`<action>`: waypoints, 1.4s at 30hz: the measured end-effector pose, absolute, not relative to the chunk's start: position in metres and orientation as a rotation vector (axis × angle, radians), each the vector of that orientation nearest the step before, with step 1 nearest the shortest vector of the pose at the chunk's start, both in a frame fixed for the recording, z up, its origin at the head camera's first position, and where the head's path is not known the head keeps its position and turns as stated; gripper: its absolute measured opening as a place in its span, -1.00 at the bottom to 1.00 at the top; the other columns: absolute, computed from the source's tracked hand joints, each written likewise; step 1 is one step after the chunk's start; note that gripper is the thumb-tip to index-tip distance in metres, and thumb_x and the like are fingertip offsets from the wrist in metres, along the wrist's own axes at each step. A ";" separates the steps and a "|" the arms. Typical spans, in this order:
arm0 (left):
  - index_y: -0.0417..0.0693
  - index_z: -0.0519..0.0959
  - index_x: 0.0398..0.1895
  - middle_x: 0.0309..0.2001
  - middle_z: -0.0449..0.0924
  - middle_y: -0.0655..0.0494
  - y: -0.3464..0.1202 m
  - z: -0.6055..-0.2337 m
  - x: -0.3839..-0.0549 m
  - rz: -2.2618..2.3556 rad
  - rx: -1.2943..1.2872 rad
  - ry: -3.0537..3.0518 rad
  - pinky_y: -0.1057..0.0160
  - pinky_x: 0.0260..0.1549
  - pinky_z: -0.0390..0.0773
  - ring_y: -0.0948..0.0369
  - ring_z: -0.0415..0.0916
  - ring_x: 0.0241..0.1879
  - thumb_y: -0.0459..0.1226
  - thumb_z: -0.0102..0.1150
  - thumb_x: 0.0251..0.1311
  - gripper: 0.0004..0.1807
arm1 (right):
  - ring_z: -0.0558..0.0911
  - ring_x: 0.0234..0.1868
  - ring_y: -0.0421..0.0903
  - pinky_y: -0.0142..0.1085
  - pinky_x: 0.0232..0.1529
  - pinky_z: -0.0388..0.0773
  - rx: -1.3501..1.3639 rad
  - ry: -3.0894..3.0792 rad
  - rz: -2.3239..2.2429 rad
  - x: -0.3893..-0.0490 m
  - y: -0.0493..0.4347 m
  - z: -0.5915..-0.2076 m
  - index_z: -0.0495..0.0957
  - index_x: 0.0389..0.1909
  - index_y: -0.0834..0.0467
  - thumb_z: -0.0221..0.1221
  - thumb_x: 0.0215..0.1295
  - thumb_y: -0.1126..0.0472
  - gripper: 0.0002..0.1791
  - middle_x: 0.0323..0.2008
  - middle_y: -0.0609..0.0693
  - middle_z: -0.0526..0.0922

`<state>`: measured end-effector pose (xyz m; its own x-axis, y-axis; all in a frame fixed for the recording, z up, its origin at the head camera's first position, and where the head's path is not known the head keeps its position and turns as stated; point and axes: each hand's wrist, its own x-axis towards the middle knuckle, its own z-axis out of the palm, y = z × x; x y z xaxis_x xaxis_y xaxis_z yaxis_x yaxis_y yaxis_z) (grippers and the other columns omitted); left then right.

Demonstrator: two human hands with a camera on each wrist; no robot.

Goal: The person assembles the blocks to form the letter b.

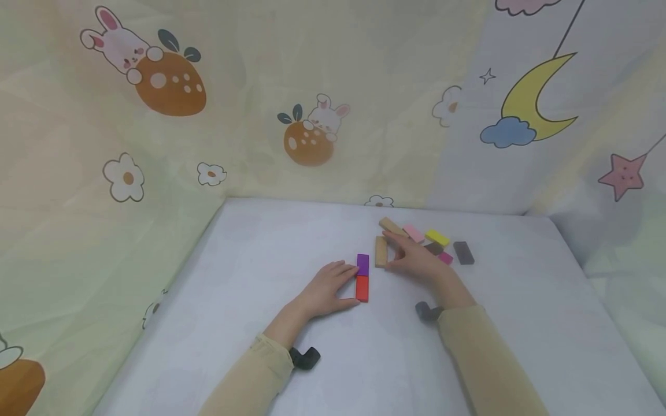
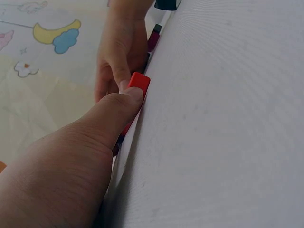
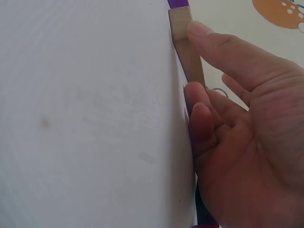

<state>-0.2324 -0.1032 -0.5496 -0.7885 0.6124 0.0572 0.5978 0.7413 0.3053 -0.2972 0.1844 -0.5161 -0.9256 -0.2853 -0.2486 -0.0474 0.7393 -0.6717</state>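
Observation:
A purple block (image 1: 362, 264) and a red block (image 1: 362, 288) lie end to end in a line on the white table. My left hand (image 1: 325, 292) holds this pair from the left, its thumb at the near end of the red block and its fingers by the purple one. In the left wrist view, the thumb presses the end of the red block (image 2: 139, 80). Just right of the pair lies a plain wooden block (image 1: 381, 252). My right hand (image 1: 416, 260) grips it lengthwise between thumb and fingers; the right wrist view shows the thumb against the wooden block (image 3: 180, 23).
Behind and beside the right hand lie another wooden block (image 1: 392, 226), a pink block (image 1: 414, 233), a yellow block (image 1: 437, 237), a magenta block (image 1: 445, 257) and dark blocks (image 1: 463, 253). Printed cloth (image 1: 250, 127) hangs around the white table (image 1: 234, 260).

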 end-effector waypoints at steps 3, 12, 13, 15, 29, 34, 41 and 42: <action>0.24 0.18 0.53 0.47 0.27 0.22 -0.103 -0.549 -0.232 0.490 1.007 2.888 0.03 0.51 0.12 0.09 0.08 0.52 0.24 0.18 0.19 -0.13 | 0.56 -0.23 -0.02 -0.24 -0.26 0.53 -0.247 2.611 -0.989 -0.297 0.184 -0.517 0.08 0.44 -0.55 0.44 0.08 -0.08 -0.02 -0.24 -0.02 0.58; 0.25 0.17 0.53 0.47 0.27 0.22 -0.102 -0.551 -0.232 0.489 0.995 2.894 0.01 0.51 0.13 0.09 0.08 0.52 0.23 0.19 0.18 -0.13 | 0.57 -0.27 -0.03 -0.24 -0.34 0.56 -0.214 2.642 -0.997 -0.293 0.182 -0.519 0.13 0.45 -0.48 0.43 0.07 -0.12 -0.05 -0.27 -0.01 0.58; 0.25 0.18 0.52 0.47 0.27 0.22 -0.102 -0.551 -0.232 0.490 0.998 2.895 0.01 0.51 0.13 0.09 0.08 0.52 0.23 0.19 0.18 -0.13 | 0.57 -0.27 -0.03 -0.24 -0.35 0.56 -0.203 2.645 -0.999 -0.293 0.182 -0.519 0.14 0.44 -0.49 0.43 0.07 -0.13 -0.06 -0.27 -0.01 0.58; 0.24 0.18 0.52 0.47 0.28 0.22 -0.103 -0.551 -0.232 0.487 1.000 2.896 0.02 0.51 0.12 0.09 0.09 0.52 0.23 0.19 0.18 -0.14 | 0.58 -0.27 -0.02 -0.23 -0.36 0.57 -0.184 2.649 -1.012 -0.292 0.182 -0.520 0.16 0.42 -0.50 0.44 0.06 -0.13 -0.07 -0.28 0.00 0.58; 0.21 0.20 0.52 0.46 0.29 0.20 -0.103 -0.548 -0.231 0.483 1.014 2.898 0.03 0.52 0.11 0.09 0.11 0.51 0.23 0.19 0.19 -0.14 | 0.56 -0.29 -0.03 -0.23 -0.38 0.53 -0.176 2.692 -1.011 -0.291 0.181 -0.519 0.15 0.43 -0.44 0.43 0.07 -0.11 -0.07 -0.27 0.00 0.55; 0.22 0.20 0.52 0.46 0.29 0.20 -0.103 -0.549 -0.231 0.480 1.021 2.899 0.03 0.51 0.12 0.08 0.12 0.51 0.23 0.20 0.18 -0.14 | 0.55 -0.30 -0.02 -0.23 -0.39 0.51 -0.195 2.709 -1.014 -0.291 0.181 -0.519 0.09 0.45 -0.45 0.43 0.05 -0.18 -0.02 -0.26 0.02 0.54; 0.23 0.19 0.52 0.46 0.29 0.21 -0.104 -0.550 -0.231 0.482 1.008 2.905 0.02 0.51 0.13 0.09 0.12 0.51 0.23 0.20 0.18 -0.14 | 0.55 -0.10 -0.03 -0.21 -0.24 0.63 -0.210 2.723 -1.049 -0.296 0.176 -0.518 0.01 0.47 -0.53 0.45 0.03 -0.16 0.05 0.27 -0.17 0.40; 0.22 0.20 0.52 0.46 0.30 0.21 -0.104 -0.550 -0.231 0.485 1.008 2.905 0.01 0.51 0.13 0.08 0.12 0.51 0.22 0.20 0.18 -0.14 | 0.54 -0.07 -0.04 -0.20 -0.20 0.65 -0.220 2.724 -1.061 -0.297 0.176 -0.518 0.02 0.47 -0.51 0.45 0.03 -0.14 0.05 0.33 -0.19 0.35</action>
<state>-0.2308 -0.1040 -0.5501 -0.7899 0.6087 0.0743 0.5998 0.7417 0.3002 -0.2970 0.1759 -0.5179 -0.9669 -0.2132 -0.1401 -0.0623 0.7299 -0.6807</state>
